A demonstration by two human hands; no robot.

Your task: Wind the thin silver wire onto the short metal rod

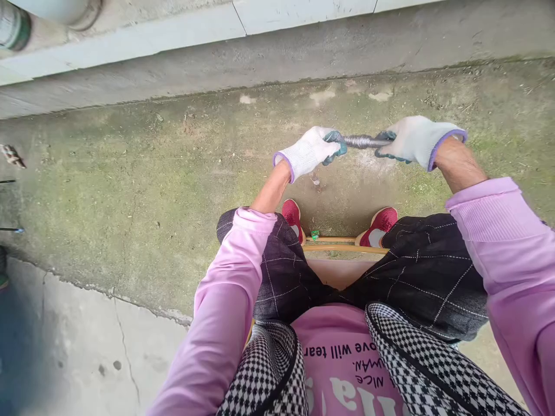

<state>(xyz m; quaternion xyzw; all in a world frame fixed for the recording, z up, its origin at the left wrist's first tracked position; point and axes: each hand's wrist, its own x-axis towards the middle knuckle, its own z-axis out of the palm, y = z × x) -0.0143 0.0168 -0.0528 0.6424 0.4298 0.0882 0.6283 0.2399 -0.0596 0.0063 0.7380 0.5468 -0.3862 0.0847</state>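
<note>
A dark rod with a shiny silvery coil (361,141) around its middle is held level, out in front of my knees and above the ground. It could be a spring or wound wire; I cannot tell which. My left hand (313,151) grips its left end with closed fingers. Around the right end, the fingers of my right hand (414,141) are closed too. Both hands wear white knit gloves with dark green coated fingers and purple cuffs. The fingers and palms hide the rod's two ends.
I sit with my feet, in red shoes (291,216), on mossy concrete ground (173,173). A raised tiled ledge (277,17) runs ahead, with a container (13,26) at its far left. Pale yellow bars (342,249) of a seat show between my legs.
</note>
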